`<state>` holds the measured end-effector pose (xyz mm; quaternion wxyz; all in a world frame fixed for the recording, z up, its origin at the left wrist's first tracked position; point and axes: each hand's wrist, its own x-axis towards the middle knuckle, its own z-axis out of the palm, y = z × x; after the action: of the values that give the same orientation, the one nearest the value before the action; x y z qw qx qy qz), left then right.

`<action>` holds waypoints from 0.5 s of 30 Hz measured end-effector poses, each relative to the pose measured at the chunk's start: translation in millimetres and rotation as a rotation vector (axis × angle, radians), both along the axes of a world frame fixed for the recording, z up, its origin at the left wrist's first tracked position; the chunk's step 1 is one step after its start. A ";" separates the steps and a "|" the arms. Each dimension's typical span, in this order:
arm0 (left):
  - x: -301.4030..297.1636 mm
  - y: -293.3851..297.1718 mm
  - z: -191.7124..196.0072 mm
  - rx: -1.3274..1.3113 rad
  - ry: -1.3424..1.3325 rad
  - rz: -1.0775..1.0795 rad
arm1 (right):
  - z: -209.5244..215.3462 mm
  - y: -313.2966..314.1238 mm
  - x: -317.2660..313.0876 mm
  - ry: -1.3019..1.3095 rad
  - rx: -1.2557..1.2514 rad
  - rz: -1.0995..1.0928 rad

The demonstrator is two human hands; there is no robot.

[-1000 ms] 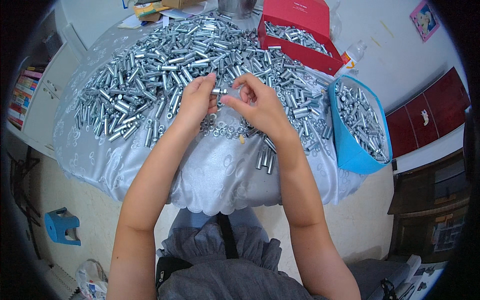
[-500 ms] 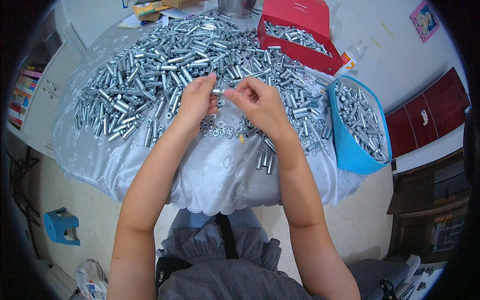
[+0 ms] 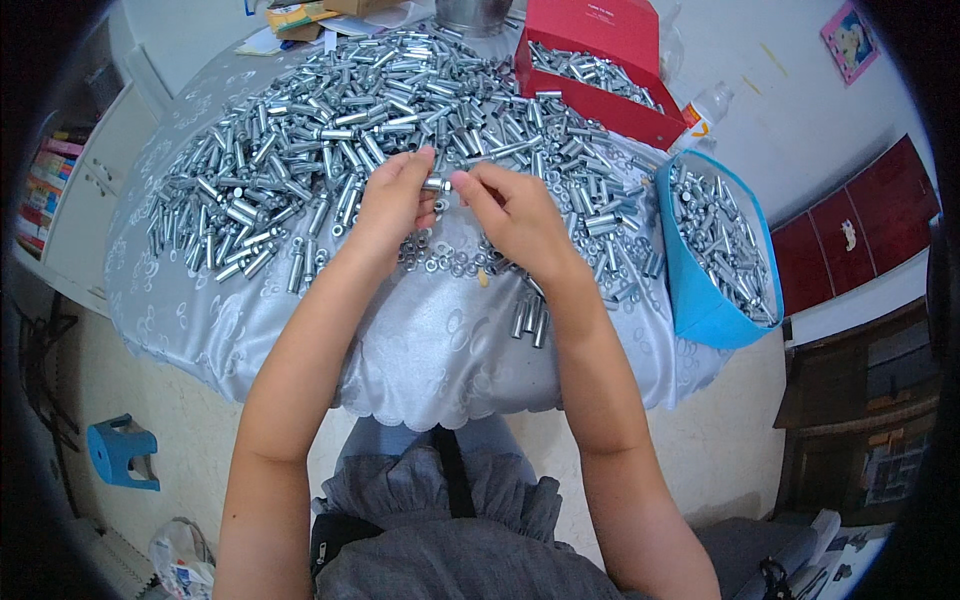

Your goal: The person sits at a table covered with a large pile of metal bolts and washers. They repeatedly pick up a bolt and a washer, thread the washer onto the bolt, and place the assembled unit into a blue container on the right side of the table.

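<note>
1. The left hand [image 3: 392,200] is curled, its fingertips pinched on one end of a small metal sleeve [image 3: 435,184] held just above the table.
2. The right hand [image 3: 510,215] is also curled, thumb and forefinger closed on the other end of the same sleeve, so the two hands meet at it.
3. The sleeve is a short silver tube, held level between the hands, over the near edge of the heap of sleeves [image 3: 340,130]. Fingers cover most of it, so whether a second small part is on it is hard to tell.
4. One heap covers the far half of the round table with a silver-white cloth [image 3: 420,340]; the pieces are too many to count.
5. A row of small ring-shaped washers [image 3: 440,262] lies under the hands, partly hidden by them.
6. Two containers hold more sleeves: one red box [image 3: 600,60] at the far side and one blue bin [image 3: 700,290] on the right.
7. One blue stool [image 3: 122,452] stands on the floor to the left.
8. The top edge cuts off a metal pot [image 3: 470,12].
</note>
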<state>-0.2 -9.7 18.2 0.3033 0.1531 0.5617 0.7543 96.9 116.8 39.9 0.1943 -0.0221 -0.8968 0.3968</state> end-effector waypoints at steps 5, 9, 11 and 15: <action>4.1 2.4 4.6 -0.060 -0.003 0.051 | -1.7 -2.6 -2.2 0.163 0.004 -0.007; 2.9 2.0 1.0 -0.045 -0.010 0.017 | -6.6 -2.7 -4.9 0.176 0.026 0.088; 6.2 1.7 5.9 -0.017 -0.019 0.003 | -9.0 -5.1 -3.8 0.206 0.040 0.063; 6.8 1.1 7.8 0.034 -0.024 -0.040 | -8.7 -7.1 -3.9 0.255 0.091 0.045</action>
<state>6.6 -8.6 25.9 0.3225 0.1604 0.5419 0.7593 92.9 109.7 31.2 0.2984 0.0572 -0.8822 0.3596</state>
